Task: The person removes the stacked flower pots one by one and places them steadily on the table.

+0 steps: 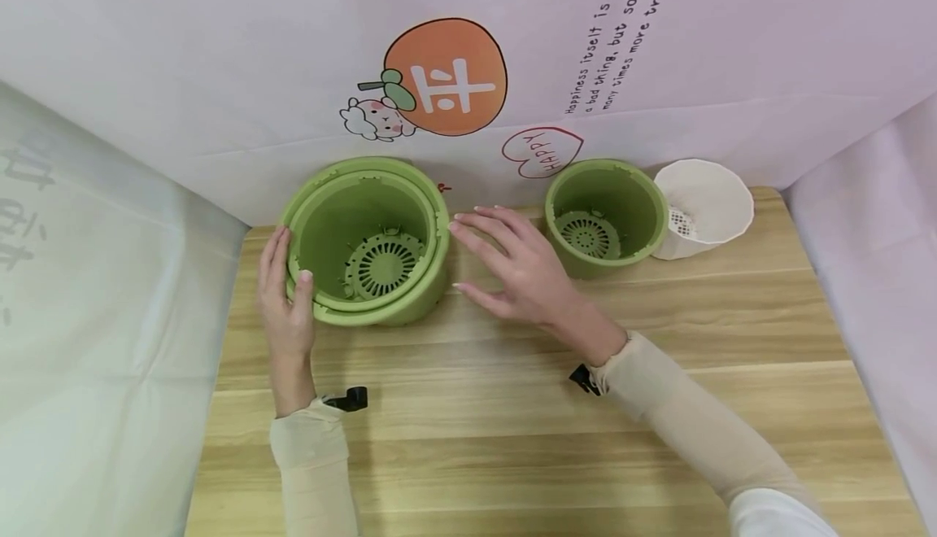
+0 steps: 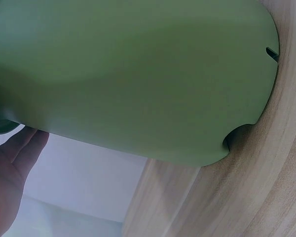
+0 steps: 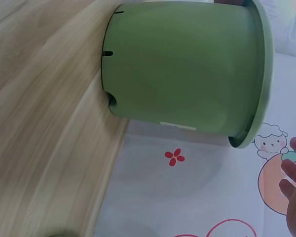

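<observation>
Two nested green plastic flowerpots stand at the table's back left. The inner flowerpot [image 1: 322,236] has a slotted base and sits inside the larger outer flowerpot [image 1: 420,303]. My left hand [image 1: 288,313] holds the outer pot's left rim, thumb at the edge and fingers along the outside. In the left wrist view the pot wall [image 2: 138,84] hides part of that hand. My right hand [image 1: 520,272] is by the pots' right side, fingers spread and holding nothing. The right wrist view shows its fingers [image 3: 288,190] apart from the outer pot [image 3: 182,69].
A smaller green pot [image 1: 629,203] stands at the back right of the wooden table [image 1: 468,439]. Beside it is a white pot [image 1: 713,195] with a perforated base. A printed white cloth [image 1: 278,49] hangs behind, with more white cloth at both sides.
</observation>
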Demonstrator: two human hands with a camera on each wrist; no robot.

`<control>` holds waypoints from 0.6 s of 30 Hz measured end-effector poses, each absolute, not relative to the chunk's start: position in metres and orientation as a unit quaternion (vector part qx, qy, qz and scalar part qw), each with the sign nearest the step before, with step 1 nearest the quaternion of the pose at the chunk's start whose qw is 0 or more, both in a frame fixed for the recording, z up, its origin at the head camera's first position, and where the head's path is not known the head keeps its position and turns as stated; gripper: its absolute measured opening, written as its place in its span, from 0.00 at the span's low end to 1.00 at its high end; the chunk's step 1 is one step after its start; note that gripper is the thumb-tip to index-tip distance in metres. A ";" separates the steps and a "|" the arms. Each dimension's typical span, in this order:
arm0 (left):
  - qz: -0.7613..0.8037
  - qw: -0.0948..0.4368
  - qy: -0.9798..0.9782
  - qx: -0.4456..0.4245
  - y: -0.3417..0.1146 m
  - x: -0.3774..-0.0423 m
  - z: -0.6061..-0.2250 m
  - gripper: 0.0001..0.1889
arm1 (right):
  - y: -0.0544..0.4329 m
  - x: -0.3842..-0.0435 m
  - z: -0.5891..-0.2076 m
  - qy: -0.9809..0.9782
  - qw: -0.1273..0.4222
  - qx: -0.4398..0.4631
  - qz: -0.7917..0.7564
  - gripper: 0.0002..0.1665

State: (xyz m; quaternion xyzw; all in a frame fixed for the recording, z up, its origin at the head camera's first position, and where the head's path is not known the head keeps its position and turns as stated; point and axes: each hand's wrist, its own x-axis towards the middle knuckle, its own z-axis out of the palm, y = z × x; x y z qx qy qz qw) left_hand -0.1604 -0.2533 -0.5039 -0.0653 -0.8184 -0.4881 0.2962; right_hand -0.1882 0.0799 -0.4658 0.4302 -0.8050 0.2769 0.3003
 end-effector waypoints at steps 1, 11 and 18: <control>-0.488 0.296 -0.818 -0.066 -0.254 -0.160 -0.504 0.33 | 0.079 -0.188 -0.466 -0.805 0.301 0.431 0.277 0.39; -0.490 0.300 -0.816 -0.065 -0.255 -0.162 -0.508 0.35 | 0.068 -0.188 -0.463 -0.806 0.291 0.445 0.258 0.39; -0.492 0.300 -0.814 -0.067 -0.251 -0.161 -0.503 0.34 | 0.060 -0.187 -0.463 -0.813 0.278 0.453 0.237 0.39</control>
